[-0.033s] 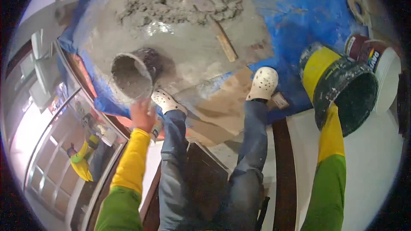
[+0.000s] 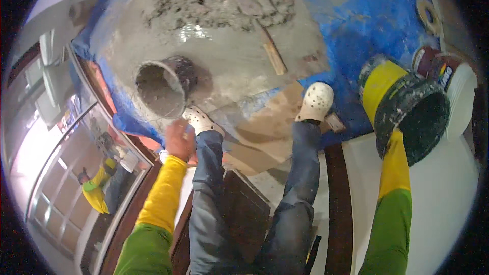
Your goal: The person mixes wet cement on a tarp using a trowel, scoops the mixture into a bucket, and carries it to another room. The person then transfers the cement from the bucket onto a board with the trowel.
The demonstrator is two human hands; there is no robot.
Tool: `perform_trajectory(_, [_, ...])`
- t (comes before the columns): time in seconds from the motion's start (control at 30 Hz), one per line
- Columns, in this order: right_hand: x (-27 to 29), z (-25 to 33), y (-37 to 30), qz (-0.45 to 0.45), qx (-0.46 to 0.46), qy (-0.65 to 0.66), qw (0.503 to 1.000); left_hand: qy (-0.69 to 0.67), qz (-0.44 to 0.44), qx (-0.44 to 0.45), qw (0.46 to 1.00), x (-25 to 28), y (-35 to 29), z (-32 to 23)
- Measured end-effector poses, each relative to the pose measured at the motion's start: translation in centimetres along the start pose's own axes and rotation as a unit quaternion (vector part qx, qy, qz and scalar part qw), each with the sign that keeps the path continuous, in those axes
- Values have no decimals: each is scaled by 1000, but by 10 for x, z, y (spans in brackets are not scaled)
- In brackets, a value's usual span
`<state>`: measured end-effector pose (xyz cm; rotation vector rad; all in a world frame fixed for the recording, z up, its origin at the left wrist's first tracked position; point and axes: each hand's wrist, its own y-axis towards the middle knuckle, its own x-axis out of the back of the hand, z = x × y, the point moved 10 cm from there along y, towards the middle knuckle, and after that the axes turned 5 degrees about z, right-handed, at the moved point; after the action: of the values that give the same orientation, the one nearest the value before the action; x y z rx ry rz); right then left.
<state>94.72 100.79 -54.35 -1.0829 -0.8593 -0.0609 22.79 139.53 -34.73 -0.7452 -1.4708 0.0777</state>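
— The left hand (image 2: 180, 139) has shifted slightly right, toward the pale left shoe (image 2: 202, 122); the buckets keep about the same places. What's there, biggest first?

— The blue tarp (image 2: 367, 18) covers much of the floor, and wet grey mix (image 2: 219, 10) is smeared broadly over it, heaped at the far side.

— And the containers?

— The black-and-yellow bucket (image 2: 382, 84) is at the person's right, mouth toward the person, dark inside; I can't make out any contents. The smaller grey-smeared bucket (image 2: 182, 74) is on the mix-coated area at the left, with grey material inside. Upright or tilted, I can't tell.

— Any tool?

— A wooden-handled tool (image 2: 275, 58), its far end in the heap, no hand on it.

— And the hands?

— The left is blurred, just beside the smaller bucket's rim; whether it's closed or touching, I can't tell. The right hand (image 2: 396, 129) is at the larger bucket's rim, mostly hidden, so its grip can't be told either.

— How far along?

— The mix looks already wetted and worked, I'd judge, with some in the smaller bucket. Plenty still lies in the heap, so much seems left.
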Motion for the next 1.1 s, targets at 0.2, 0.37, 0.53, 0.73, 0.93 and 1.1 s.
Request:
perform_trajectory(0.2, [63,39,-22,-116,25,182,976,-383,94,159,905,-80,-66,-55])
perform_trajectory(0.37, [150,48,-103,-235,-56,471,848,-622,152,244,728,-149,-78,-79])
perform_trajectory(0.53, [193,246,-164,-183,20,524,831,-745,120,205,623,-98,-14,-77])
perform_trajectory(0.73, [47,531,-151,42,121,302,945,-839,7,211,502,-104,2,-33])
perform_trajectory(0.93, [-157,814,-180,210,352,68,910,-882,-55,328,335,-110,-21,21])
perform_trajectory(1.1, [-153,876,-182,115,315,176,925,-869,-114,363,317,-109,-38,66])
